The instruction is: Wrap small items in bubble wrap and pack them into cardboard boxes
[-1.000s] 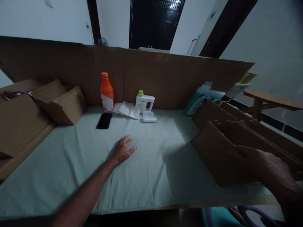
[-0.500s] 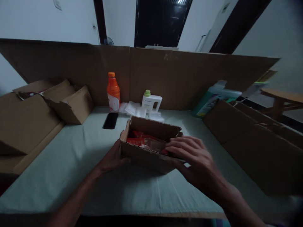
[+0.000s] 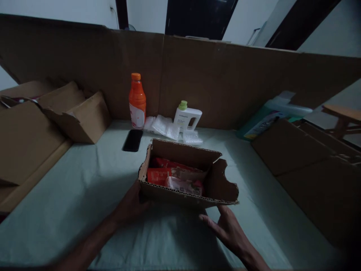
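Note:
An open-topped cardboard box (image 3: 175, 198) sits in front of me, slightly tilted, its right end cut in a notched curve. Red printed packets (image 3: 159, 176) lie inside, along with a clear plastic packet (image 3: 183, 185) with some red on it. My left hand (image 3: 135, 201) is closed round the box's left end, its fingertips hidden by the cardboard. At the lower right corner my right hand (image 3: 227, 226) supports the box. Its fingers pass out of sight under the edge, and the thumb stands apart from the cardboard.
Behind the box are a black phone (image 3: 132, 140), an orange bottle (image 3: 137, 98), bubble wrap (image 3: 163, 127) and a white jug (image 3: 186, 117). Cardboard boxes (image 3: 90, 116) stand left. A teal jug (image 3: 265, 120) leans behind a cardboard box (image 3: 293, 150) at right. A cardboard wall (image 3: 234, 82) closes the back.
My right hand has left the box's opening and moved down to its lower right corner, uncovering the packets and the notched end. The view has tipped downward.

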Available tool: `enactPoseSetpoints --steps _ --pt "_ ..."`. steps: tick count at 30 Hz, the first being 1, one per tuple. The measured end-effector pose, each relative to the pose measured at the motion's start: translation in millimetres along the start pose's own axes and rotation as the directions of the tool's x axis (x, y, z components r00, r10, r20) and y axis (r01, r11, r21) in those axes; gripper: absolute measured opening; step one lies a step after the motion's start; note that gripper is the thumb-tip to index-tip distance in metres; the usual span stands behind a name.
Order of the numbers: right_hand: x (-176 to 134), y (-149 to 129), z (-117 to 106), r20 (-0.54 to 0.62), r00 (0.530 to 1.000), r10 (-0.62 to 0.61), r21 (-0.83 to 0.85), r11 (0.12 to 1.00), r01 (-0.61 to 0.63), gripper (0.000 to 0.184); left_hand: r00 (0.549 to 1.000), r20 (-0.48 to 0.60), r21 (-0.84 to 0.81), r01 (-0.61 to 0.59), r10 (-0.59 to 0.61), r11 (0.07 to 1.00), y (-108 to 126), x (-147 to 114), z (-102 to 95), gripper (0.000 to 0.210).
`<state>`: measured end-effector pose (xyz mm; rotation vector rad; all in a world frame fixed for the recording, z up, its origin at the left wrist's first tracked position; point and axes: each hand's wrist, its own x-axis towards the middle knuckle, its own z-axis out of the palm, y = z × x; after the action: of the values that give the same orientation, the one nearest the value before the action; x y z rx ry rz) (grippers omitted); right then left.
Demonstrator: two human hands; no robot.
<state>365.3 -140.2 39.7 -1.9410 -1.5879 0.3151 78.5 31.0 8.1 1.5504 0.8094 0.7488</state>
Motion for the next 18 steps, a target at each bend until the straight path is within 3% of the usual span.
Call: enactPoseSetpoints --steps 3,6,10,15,18 --pt "31 0 6 -0.032 0.999 -0.026 0.038 0.999 0.027 0.036 0.998 -0.044 -0.033 0.049 -0.05 0.998 -2 8 2.1 0.056" --pt "78 -2 11 -0.006 0.997 -0.082 0.129 0.988 0.082 0.028 0.973 -0.222 0.028 0.064 -0.056 0.998 -1 33 -2.3 0.062" --pt "131 0 26 0.025 0.994 -0.102 0.256 0.962 0.093 0.036 0.936 -0.352 0.185 0.084 -0.013 0.979 -4 69 -8.7 0.068" --pt "149 29 22 0.09 0.978 -0.186 0.282 0.947 0.154 0.045 0.923 -0.385 0.237 0.087 0.011 0.968 -16 82 -10.6 0.067" --pt "166 54 4 0.105 0.967 -0.234 0.104 0.969 0.224 0.054 0.943 -0.332 0.21 0.068 0.005 0.975 -24 81 -11.6 0.066"
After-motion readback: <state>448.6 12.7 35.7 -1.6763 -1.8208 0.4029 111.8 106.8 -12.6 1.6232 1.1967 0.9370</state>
